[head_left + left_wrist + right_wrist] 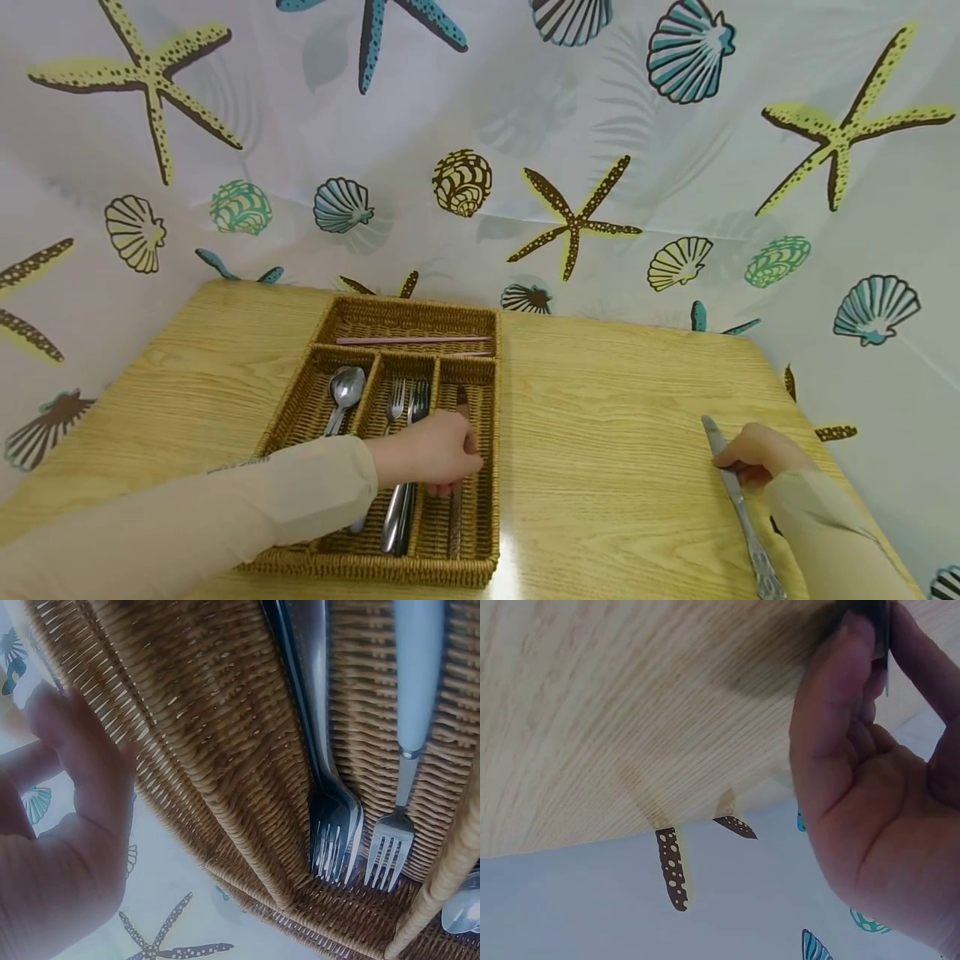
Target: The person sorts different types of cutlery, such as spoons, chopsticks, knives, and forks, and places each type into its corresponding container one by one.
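My left hand (437,450) reaches into the right compartment of a wicker cutlery tray (491,533). Its curled fingers are at a brown-looking table knife (454,529) that runs lengthwise there, its middle hidden behind the hand. In the left wrist view the curled fingers (90,761) show, but the knife's gripped part is hidden. Over on the right side of the table, my right hand (765,454) pinches a silver table knife (738,496) between thumb and fingers, ornate handle toward me. Only a dark bit of that knife (870,622) shows in the right wrist view.
Spoons (347,387) lie in the tray's left compartment and several forks (397,517) in the middle one. Pink chopsticks (412,340) occupy the back compartment. A wooden table (600,417) carries the tray, and a shell-and-starfish cloth (480,100) hangs behind and around it.
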Motion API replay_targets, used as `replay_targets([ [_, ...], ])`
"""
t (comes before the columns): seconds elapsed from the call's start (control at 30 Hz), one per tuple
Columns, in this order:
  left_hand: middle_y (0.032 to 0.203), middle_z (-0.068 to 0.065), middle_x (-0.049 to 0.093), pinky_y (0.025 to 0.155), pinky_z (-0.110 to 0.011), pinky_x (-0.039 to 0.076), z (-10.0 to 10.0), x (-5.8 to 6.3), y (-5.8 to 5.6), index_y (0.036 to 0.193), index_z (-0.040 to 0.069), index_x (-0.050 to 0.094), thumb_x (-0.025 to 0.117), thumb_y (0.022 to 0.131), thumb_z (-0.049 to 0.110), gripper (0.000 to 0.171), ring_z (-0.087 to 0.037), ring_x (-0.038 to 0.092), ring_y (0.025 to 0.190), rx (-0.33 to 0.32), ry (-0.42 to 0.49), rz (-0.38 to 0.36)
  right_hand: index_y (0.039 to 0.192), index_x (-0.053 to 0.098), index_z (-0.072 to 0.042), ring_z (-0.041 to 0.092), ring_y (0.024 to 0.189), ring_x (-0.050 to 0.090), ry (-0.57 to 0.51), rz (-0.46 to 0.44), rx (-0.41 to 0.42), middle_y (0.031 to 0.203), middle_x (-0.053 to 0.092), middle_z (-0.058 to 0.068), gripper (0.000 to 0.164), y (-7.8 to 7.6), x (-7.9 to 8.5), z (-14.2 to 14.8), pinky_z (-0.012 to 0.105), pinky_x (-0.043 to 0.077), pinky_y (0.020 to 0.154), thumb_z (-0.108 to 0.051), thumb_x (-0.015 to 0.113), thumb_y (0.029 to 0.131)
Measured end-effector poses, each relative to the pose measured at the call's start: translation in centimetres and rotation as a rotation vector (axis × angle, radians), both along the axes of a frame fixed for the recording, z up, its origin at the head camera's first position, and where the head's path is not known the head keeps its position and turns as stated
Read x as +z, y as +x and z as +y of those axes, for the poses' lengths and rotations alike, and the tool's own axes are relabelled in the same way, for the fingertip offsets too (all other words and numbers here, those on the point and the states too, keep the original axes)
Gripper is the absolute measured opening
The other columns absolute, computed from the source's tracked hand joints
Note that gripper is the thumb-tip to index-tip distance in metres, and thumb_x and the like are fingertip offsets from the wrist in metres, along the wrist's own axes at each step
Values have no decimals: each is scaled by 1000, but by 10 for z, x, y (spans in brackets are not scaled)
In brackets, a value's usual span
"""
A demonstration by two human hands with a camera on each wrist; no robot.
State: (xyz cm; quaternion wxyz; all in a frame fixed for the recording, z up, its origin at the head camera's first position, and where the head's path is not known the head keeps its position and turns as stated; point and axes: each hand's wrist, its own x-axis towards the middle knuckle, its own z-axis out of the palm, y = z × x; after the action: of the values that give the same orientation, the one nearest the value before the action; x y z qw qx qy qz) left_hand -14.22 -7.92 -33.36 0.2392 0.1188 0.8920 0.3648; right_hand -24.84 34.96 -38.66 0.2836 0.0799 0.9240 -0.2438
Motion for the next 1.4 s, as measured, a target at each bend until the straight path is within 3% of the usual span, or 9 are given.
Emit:
replay_targets([
  [0.13, 55, -8, 60, 47, -29, 50, -1, -2, -1, 68, 4, 57, 56, 90, 11, 24, -14, 54, 45, 17, -4, -3, 66, 57, -9, 6, 50, 49, -39, -16, 41, 55, 50, -4, 23, 1, -1, -2, 24, 49, 54, -14, 60, 89],
  [0.3, 59, -10, 63, 45, -26, 49, -3, -2, -3, 77, 2, 60, 56, 90, 10, 15, -13, 54, 44, 22, -9, 19, 75, 54, -7, 3, 50, 51, -181, -76, 86, 55, 49, -5, 21, -2, -1, -13, 22, 51, 54, -13, 51, 95],
  [0.57, 63, -14, 66, 44, -26, 49, -6, -2, -3, 71, 5, 56, 55, 89, 9, 19, -12, 53, 43, 10, 5, 38, 88, 61, -2, 3, 52, 57, -386, -130, 134, 60, 59, -4, 18, -8, 3, -50, 22, 53, 58, -12, 48, 96],
  [0.83, 62, -12, 65, 44, -26, 49, -6, -3, -3, 68, 5, 55, 56, 90, 9, 22, -13, 55, 44, 20, 5, 31, 75, 53, -10, 4, 54, 56, -472, -161, 189, 62, 56, -3, 23, -9, 10, -82, 21, 53, 60, -13, 48, 97],
  [1.4, 57, -9, 61, 44, -27, 49, -4, -5, -4, 75, 2, 60, 55, 90, 10, 18, -13, 54, 43, 25, -4, 8, 82, 57, -9, 4, 58, 59, -580, -165, 141, 66, 58, -3, 19, -8, 22, -114, 19, 52, 60, -12, 46, 97],
])
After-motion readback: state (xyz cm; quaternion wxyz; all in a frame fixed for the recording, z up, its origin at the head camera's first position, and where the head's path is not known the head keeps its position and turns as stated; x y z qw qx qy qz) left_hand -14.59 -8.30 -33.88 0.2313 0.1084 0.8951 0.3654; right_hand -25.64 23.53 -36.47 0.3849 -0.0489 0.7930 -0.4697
